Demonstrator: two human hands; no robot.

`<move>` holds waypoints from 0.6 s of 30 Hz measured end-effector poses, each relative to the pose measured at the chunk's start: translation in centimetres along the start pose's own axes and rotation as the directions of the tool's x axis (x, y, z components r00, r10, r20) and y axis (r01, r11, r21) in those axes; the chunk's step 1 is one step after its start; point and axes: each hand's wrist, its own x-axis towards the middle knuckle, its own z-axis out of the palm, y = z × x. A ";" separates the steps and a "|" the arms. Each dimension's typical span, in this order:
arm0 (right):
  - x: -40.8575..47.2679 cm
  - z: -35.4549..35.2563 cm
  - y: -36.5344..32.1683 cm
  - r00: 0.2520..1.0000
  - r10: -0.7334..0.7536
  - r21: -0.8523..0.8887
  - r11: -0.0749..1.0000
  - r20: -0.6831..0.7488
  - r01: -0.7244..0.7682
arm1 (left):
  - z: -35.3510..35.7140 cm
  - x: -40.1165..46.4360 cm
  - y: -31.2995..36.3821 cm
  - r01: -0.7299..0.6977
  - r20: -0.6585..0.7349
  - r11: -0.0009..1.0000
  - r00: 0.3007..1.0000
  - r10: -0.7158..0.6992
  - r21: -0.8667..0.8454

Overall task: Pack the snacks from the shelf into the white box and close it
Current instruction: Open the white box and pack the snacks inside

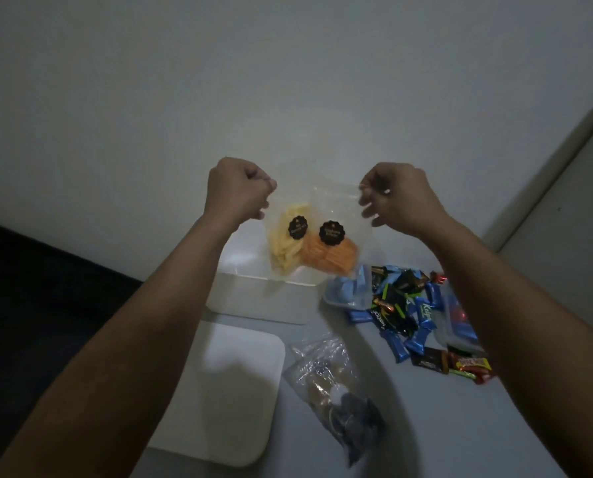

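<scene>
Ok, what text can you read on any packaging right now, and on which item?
"Kalp…", cut off, on a blue wrapper in the candy pile.
Upside-down white lettering on a black wrapper: too blurred to read.
Gold print on two black round stickers on the clear bag held by both hands: too small to read.

Legible only in part: "Kalp…" in white script on a blue candy wrapper (426, 310) in the pile on the desk (426, 426), with gold print on two black round stickers (332, 232) of the clear bag (322, 243) too small to read.
</scene>
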 end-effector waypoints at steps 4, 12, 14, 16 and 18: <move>2.2 2.1 -1.4 0.990 0.136 0.121 0.984 -0.049 -0.129 | 0.5 2.7 -1.0 0.055 -0.077 0.998 0.995 -0.055 -0.005; 5.7 9.1 -0.6 0.944 0.326 0.154 0.932 0.045 -0.329 | 4.4 5.1 -5.9 0.199 -0.062 0.980 0.978 -0.198 0.005; 6.1 10.6 0.0 0.937 0.343 0.106 0.931 0.071 -0.349 | 5.5 5.4 -7.2 0.244 -0.038 0.970 0.969 -0.244 0.003; 6.7 12.0 0.5 0.923 0.373 0.017 0.927 0.094 -0.376 | 6.7 5.7 -8.5 0.280 -0.023 0.960 0.960 -0.280 0.009; 7.1 13.4 1.3 0.913 0.390 -0.045 0.921 0.118 -0.387 | 7.9 6.1 -9.8 0.303 -0.012 0.953 0.953 -0.303 0.011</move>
